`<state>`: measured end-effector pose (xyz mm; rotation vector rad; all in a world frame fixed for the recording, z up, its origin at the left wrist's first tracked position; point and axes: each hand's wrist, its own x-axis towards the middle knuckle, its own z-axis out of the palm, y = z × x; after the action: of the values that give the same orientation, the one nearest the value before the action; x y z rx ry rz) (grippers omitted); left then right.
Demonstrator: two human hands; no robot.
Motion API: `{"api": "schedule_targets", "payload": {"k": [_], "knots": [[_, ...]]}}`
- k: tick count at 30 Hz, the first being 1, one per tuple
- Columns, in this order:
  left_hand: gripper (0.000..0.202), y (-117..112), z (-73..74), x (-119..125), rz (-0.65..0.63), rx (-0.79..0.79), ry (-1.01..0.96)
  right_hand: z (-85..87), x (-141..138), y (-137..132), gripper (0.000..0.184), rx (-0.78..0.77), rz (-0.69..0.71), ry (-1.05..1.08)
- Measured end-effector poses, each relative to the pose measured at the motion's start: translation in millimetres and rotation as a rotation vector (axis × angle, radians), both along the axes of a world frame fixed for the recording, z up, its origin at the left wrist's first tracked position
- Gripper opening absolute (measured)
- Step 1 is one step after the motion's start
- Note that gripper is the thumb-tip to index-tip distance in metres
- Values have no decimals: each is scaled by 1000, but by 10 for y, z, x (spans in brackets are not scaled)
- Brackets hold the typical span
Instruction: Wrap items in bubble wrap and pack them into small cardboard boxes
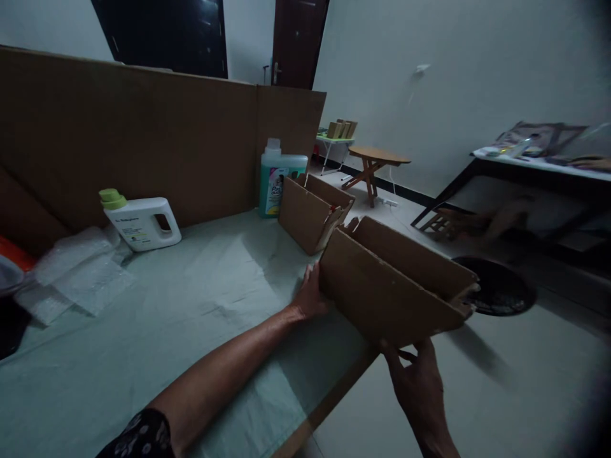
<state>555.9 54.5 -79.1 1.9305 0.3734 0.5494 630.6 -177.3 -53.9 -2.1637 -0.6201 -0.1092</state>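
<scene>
Both hands were on an open-topped cardboard box, held tilted between them at the table's edge. Left hand gripped its left end, fingers bent against the board; right hand gripped the lower near edge — thumb in front, fingers going underneath, their tips hidden from me. Just beyond the left hand stood a second cardboard box, and behind that a bottle of teal liquid. Farther out, leftward of the left hand, I noted a white jug with a green cap — clear bubble wrap lay beside it on the pale green cloth.
</scene>
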Motion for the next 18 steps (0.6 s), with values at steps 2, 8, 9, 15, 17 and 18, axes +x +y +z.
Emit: {"api": "schedule_targets", "payload": {"k": [2, 8, 9, 15, 17, 18], "knots": [[126, 30, 0, 89, -2, -25, 65, -5, 69, 43, 83, 28, 2, -10], [131, 267, 70, 409, 14, -60, 137, 18, 204, 235, 90, 52, -2, 4], [130, 308, 75, 452, 20, -62, 140, 17, 232, 272, 89, 44, 2, 9], [124, 381, -15, 434, 28, -38, 159, -58, 378, 436, 81, 58, 35, -69], [120, 323, -65, 332, 15, -15, 153, -74, 393, 466, 84, 51, 42, -70], [118, 283, -83, 273, 8, -2, 147, -76, 394, 478, 86, 45, 41, -62]]}}
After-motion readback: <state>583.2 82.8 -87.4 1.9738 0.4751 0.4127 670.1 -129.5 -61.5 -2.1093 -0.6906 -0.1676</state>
